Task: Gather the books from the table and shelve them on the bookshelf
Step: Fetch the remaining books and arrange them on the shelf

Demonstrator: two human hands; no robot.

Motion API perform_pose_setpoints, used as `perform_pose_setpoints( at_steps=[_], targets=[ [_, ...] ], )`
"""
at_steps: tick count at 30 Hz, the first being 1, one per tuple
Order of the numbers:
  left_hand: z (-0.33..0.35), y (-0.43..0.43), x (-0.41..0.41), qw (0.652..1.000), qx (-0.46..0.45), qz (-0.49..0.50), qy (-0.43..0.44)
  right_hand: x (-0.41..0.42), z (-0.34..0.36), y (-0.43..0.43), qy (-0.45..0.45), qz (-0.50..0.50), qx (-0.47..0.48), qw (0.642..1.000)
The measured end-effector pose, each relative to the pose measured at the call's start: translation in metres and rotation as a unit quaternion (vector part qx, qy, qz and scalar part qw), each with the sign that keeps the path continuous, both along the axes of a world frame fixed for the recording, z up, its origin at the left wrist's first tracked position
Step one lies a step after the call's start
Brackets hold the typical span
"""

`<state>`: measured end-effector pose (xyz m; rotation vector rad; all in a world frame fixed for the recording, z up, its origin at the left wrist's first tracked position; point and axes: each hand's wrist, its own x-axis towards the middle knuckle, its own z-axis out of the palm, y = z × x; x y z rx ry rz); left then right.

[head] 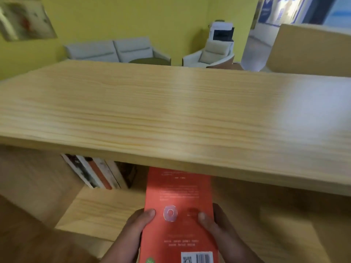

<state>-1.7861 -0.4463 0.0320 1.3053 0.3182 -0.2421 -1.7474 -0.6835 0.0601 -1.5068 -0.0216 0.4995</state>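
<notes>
Both hands, left hand (139,223) and right hand (214,223), grip an orange book (178,198) by its side edges, thumbs on the back cover, its far end under the bookshelf's (171,114) top board, right of leaning shelved books (98,171).

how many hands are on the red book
2. The left hand grips the red book at its left edge, thumb on the cover. The right hand grips its right edge the same way. The fingers under the book are hidden.
</notes>
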Motion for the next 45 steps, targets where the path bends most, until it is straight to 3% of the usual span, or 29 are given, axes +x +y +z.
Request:
perform_pose_setpoints(
  at_steps=[8,15,19,25,30,35,38,41,43,45],
  targets=[
    [-0.011,0.015,0.041,0.984,0.011,0.103,-0.145,0.059,-0.022,0.033,-0.076,0.056,0.071,0.993],
    [-0.030,0.030,0.055,0.932,0.090,0.184,-0.299,0.097,-0.041,0.056,-0.135,0.088,0.108,0.981],
    [-0.039,0.028,0.046,0.915,0.121,0.189,-0.335,0.104,-0.051,0.062,-0.166,0.097,0.133,0.972],
    [-0.041,0.021,0.034,0.903,0.168,0.185,-0.350,0.109,-0.062,0.054,-0.185,0.145,0.089,0.968],
    [-0.046,0.019,0.037,0.898,0.188,0.208,-0.338,0.113,-0.063,0.062,-0.232,0.108,0.040,0.966],
    [-0.052,0.025,0.052,0.875,0.262,0.279,-0.298,0.106,-0.058,0.085,-0.352,-0.062,-0.166,0.919],
    [-0.049,0.021,0.055,0.849,0.319,0.320,-0.275,0.097,-0.058,0.096,-0.358,-0.064,-0.256,0.896],
    [-0.043,0.018,0.054,0.833,0.352,0.342,-0.254,0.093,-0.069,0.096,-0.368,-0.032,-0.207,0.906],
    [-0.040,0.019,0.055,0.829,0.368,0.356,-0.226,0.086,-0.071,0.092,-0.342,0.024,-0.150,0.927],
    [-0.038,0.020,0.057,0.834,0.368,0.360,-0.200,0.081,-0.072,0.090,-0.333,0.097,-0.152,0.926]
  ],
)
